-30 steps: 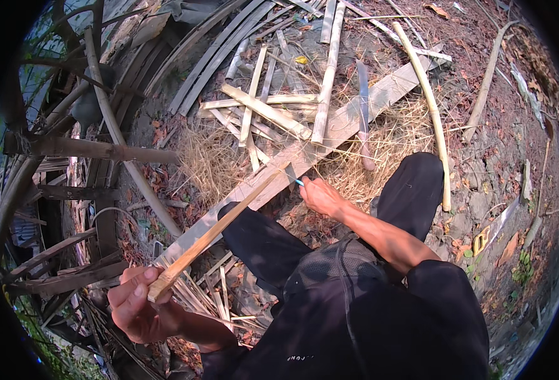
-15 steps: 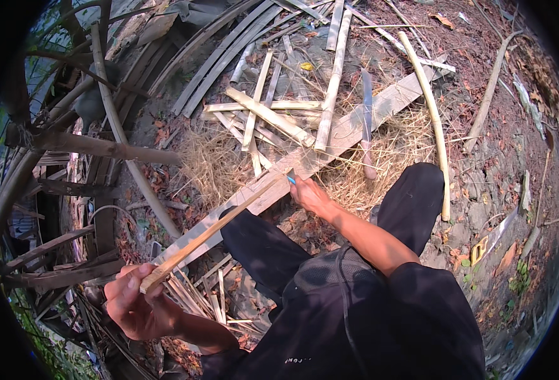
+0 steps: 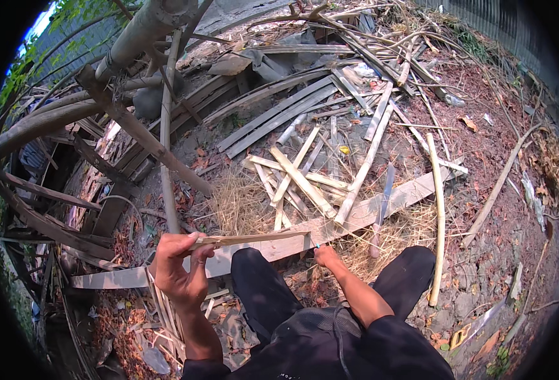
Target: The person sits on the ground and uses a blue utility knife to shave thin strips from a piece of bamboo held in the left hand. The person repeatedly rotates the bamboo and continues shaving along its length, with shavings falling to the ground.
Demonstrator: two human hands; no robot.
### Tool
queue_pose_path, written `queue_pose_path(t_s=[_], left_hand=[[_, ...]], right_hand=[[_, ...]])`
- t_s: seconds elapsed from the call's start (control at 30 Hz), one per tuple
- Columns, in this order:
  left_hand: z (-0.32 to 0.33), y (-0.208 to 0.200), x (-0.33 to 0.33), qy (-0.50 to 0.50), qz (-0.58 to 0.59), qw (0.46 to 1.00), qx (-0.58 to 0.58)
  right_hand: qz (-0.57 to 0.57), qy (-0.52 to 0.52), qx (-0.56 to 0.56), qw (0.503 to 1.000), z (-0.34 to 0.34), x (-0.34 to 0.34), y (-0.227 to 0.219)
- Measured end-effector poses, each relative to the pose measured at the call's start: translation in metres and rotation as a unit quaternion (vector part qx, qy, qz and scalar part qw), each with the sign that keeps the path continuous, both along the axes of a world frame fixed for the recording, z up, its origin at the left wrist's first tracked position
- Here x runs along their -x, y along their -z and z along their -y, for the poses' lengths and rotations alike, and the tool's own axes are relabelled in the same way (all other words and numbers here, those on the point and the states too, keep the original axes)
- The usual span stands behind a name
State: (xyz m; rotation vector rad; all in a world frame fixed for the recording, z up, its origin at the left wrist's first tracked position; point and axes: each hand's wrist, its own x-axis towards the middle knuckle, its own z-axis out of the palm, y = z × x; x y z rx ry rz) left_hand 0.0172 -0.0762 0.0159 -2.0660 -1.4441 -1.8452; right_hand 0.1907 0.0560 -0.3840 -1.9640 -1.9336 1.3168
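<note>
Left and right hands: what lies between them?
In the head view, a wooden strip stretches from the left hand toward a small knife in the right hand; a plank and the left knee show below.

The held strip (image 3: 254, 239) and plank (image 3: 355, 219) were matt wood, the long blade (image 3: 387, 183) smooth metal, the trousers (image 3: 263, 291) matt cloth, the straw-like litter (image 3: 238, 206) rough.

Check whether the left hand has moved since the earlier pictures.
Yes, the left hand has moved rightward in view against the plank: earlier left of the plank's visible end, now plank shows on both sides.
</note>
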Motion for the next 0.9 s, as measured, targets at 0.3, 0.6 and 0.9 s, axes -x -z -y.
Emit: queue_pose_path(t_s=[0.3,0.6,0.9], left_hand=[[-0.005,0.001,-0.007,0.034,0.057,0.997,0.033],[0.007,0.008,-0.025,-0.007,0.074,0.997,0.008],[0.01,0.007,-0.011,0.054,0.056,0.997,0.024]], right_hand=[[-0.112,0.046,-0.171,0.978,0.013,-0.024,-0.081],[-0.075,-0.055,-0.255,0.962,0.014,-0.004,-0.043],[-0.004,-0.054,-0.223,0.973,0.001,0.004,-0.003]])
